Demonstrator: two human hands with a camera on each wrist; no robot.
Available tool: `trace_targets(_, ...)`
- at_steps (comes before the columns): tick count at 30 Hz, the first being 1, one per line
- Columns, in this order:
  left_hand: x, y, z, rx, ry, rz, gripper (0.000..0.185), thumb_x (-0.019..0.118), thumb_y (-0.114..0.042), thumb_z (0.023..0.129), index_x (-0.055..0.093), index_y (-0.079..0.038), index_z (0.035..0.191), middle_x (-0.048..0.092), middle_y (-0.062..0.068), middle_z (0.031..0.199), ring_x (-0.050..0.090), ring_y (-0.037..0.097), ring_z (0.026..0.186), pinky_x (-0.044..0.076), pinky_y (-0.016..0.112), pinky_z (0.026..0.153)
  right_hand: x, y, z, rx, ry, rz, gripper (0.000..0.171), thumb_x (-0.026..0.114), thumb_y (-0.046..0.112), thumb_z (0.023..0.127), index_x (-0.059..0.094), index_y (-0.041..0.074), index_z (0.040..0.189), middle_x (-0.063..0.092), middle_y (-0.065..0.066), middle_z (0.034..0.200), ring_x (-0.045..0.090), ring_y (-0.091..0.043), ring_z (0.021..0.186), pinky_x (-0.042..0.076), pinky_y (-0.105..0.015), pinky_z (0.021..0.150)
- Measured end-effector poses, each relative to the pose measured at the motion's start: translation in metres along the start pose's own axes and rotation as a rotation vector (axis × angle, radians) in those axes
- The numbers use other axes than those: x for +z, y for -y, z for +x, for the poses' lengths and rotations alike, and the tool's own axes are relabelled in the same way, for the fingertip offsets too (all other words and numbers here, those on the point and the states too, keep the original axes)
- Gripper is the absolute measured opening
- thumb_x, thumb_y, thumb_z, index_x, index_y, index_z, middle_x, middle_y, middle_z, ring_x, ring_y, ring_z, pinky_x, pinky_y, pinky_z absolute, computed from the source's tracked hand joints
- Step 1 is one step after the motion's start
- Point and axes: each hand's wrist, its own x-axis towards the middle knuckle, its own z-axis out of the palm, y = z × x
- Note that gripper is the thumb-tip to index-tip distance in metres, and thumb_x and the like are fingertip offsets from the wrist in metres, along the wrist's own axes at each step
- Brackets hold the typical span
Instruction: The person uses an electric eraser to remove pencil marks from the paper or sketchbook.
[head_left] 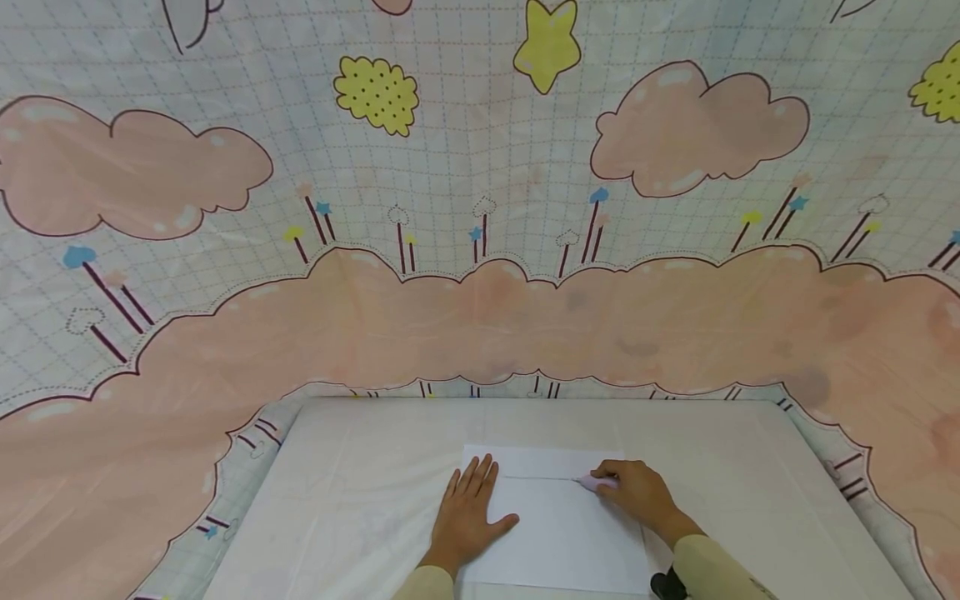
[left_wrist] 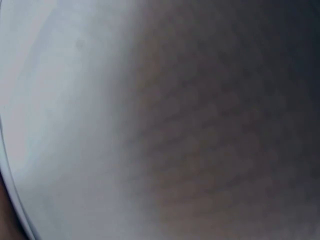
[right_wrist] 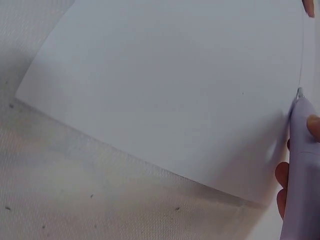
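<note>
A white sheet of paper (head_left: 555, 542) lies on the white-covered table in the head view. Fingers spread, my left hand (head_left: 467, 515) rests flat on the sheet's left edge. My right hand (head_left: 637, 492) grips a chunky, light purple pen-shaped tool (right_wrist: 304, 150) with a small metal tip. In the right wrist view that tip touches the sheet at the end of a thin line. Seen from the head, the line (head_left: 536, 477) runs across the upper part of the sheet, leftward from the tip. The left wrist view is too blurred to show the hand.
The white table (head_left: 360, 483) reaches out on both sides of the sheet. A small black object (head_left: 666, 585) is by the right sleeve. Behind the table hangs a cloth (head_left: 480, 325) printed with clouds and stars. Dark specks dot the tabletop in the right wrist view.
</note>
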Motion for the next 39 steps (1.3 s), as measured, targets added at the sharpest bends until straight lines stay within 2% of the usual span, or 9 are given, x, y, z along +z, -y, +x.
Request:
trace_targets(11, 0.001, 0.001, 0.001, -0.007, 0.016, 0.009, 0.096, 0.031, -0.082, 0.087, 0.027, -0.017, 0.157, 0.019, -0.003, 0.165, 0.016, 0.022, 0.152, 0.015, 0.048, 0.123, -0.014, 0.002, -0.002, -0.046, 0.011, -0.049, 0.011, 0.077, 0.013, 0.082, 0.074, 0.018, 0.091, 0.076, 0.001, 0.095, 0.071, -0.026, 0.095, 0.058, -0.044, 0.081)
trace_targets(20, 0.006, 0.003, 0.0, 0.001, -0.004, 0.025, 0.096, 0.027, -0.084, 0.086, 0.028, -0.018, 0.156, 0.019, -0.003, 0.165, 0.018, 0.022, 0.152, 0.016, 0.048, 0.122, -0.011, -0.003, 0.001, -0.053, 0.072, -0.009, 0.008, 0.074, 0.018, 0.085, 0.071, 0.024, 0.09, 0.075, 0.002, 0.099, 0.069, -0.02, 0.092, 0.056, -0.039, 0.075)
trace_targets(31, 0.005, 0.002, 0.001, -0.004, 0.012, 0.032, 0.097, 0.025, -0.084, 0.086, 0.027, -0.018, 0.157, 0.018, -0.004, 0.165, 0.016, 0.021, 0.152, 0.015, 0.047, 0.123, -0.006, -0.002, 0.003, -0.031, 0.061, 0.003, 0.01, 0.071, 0.016, 0.087, 0.073, 0.021, 0.096, 0.075, 0.003, 0.101, 0.069, -0.025, 0.102, 0.057, -0.046, 0.085)
trace_targets(39, 0.005, 0.002, 0.001, -0.007, 0.017, 0.037, 0.097, 0.026, -0.084, 0.086, 0.026, -0.019, 0.157, 0.017, -0.005, 0.165, 0.016, 0.02, 0.152, 0.015, 0.047, 0.123, -0.003, -0.004, 0.005, -0.084, 0.066, 0.026, 0.013, 0.071, 0.015, 0.087, 0.076, 0.019, 0.099, 0.075, 0.002, 0.103, 0.069, -0.025, 0.1, 0.057, -0.046, 0.084)
